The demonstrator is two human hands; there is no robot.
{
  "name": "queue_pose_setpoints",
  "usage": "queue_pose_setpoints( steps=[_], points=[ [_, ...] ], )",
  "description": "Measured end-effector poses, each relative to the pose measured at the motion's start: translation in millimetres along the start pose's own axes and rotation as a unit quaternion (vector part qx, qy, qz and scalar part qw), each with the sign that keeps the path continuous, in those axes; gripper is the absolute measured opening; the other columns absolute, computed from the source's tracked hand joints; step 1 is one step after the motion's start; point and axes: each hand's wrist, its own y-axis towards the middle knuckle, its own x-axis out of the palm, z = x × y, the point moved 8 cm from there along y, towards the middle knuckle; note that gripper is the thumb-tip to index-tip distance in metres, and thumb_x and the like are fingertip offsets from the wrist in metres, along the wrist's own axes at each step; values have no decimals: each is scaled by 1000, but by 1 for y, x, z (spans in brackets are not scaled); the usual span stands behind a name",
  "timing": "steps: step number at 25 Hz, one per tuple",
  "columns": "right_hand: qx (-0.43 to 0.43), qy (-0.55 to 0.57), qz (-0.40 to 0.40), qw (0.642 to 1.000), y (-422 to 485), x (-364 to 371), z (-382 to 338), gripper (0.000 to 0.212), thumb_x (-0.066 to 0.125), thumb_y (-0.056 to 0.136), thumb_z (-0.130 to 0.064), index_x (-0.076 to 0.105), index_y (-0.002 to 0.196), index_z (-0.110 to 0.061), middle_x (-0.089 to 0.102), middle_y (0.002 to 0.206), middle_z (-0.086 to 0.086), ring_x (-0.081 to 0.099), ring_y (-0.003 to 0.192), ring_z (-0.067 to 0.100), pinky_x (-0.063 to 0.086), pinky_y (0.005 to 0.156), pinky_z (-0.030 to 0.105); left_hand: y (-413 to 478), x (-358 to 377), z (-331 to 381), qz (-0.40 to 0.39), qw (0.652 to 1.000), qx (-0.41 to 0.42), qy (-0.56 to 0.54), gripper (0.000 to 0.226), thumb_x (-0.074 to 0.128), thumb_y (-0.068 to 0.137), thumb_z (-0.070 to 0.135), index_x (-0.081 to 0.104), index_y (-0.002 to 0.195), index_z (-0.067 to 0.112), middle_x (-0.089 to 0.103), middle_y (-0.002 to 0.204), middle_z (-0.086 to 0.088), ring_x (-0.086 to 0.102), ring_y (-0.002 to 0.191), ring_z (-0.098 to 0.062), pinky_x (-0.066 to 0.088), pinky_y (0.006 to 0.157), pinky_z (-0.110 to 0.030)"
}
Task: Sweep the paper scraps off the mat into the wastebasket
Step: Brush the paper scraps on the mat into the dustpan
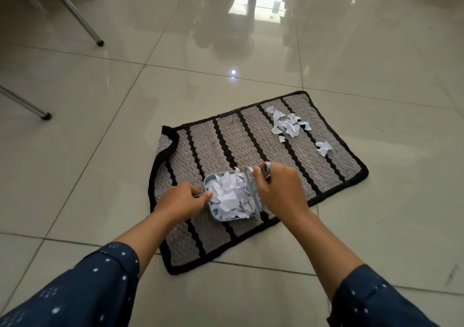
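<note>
A grey mat with black stripes and a black border lies on the tiled floor. On its near part sits a small pale blue dustpan heaped with white paper scraps. My left hand grips the dustpan's left edge. My right hand is closed around a small pale blue brush, held against the dustpan's right side. More white scraps lie loose on the far right of the mat, with a single piece nearer the right edge. No wastebasket is in view.
The mat's left corner is folded over. Two metal furniture legs stand on the floor at the left. Glossy tiles surround the mat on all sides.
</note>
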Motion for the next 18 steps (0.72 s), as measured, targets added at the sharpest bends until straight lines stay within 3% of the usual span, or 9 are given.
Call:
queue_pose_setpoints(
  steps=[1,4,7,10,12,14,16,18],
  points=[
    [1,5,1,1000,5,-4,4,41,54,96,-28,53,55,-20,53,48,-8,51,41,6,33,38,14,0,-1,0,4,1000,-4,1,52,53,86,59,74,73,14,57,55,1,52,51,-15,37,55,-29],
    [6,-2,-17,1000,28,-12,13,33,55,96,-28,62,65,-19,58,54,-6,53,45,7,34,40,12,2,-3,-2,10,1000,-21,-5,53,53,87,57,71,73,9,55,57,0,53,55,-17,39,58,-30],
    [1,-7,-50,999,48,-3,8,23,57,95,-28,74,90,-13,69,74,3,60,61,14,43,52,23,2,-4,-4,8,999,-42,-22,49,53,87,56,66,66,13,56,58,-1,54,57,-17,40,58,-30],
    [-35,-14,-108,993,45,15,-8,27,55,96,-29,72,88,-9,71,74,5,65,64,20,55,60,36,1,-4,-4,8,999,-49,-12,51,53,86,57,74,77,12,67,66,-3,61,63,-18,47,63,-32],
    [-67,-34,-127,989,31,21,-15,27,55,95,-30,71,86,-11,69,68,2,63,58,17,57,60,39,-1,-4,-4,6,999,-41,7,47,53,86,58,73,72,18,67,64,-1,61,62,-16,45,59,-30],
    [-72,-32,-130,988,21,20,-10,25,56,95,-31,72,85,-14,67,65,-1,61,55,11,56,57,31,-3,-4,-5,7,999,-27,26,50,53,85,59,60,55,19,56,51,5,54,53,-13,36,50,-26],
    [-28,-11,-117,993,21,7,8,24,56,95,-29,71,83,-14,62,59,-8,57,48,2,46,43,13,-3,-4,-7,8,999,-19,36,52,54,84,59,51,51,19,49,47,6,49,48,-12,30,47,-25],
    [18,-21,-67,997,24,-14,28,26,56,95,-28,68,76,-15,59,56,-9,56,46,2,41,39,14,-3,-3,-7,8,999,-17,40,54,54,84,60,48,48,19,47,46,7,47,47,-11,29,47,-24]
  ],
)
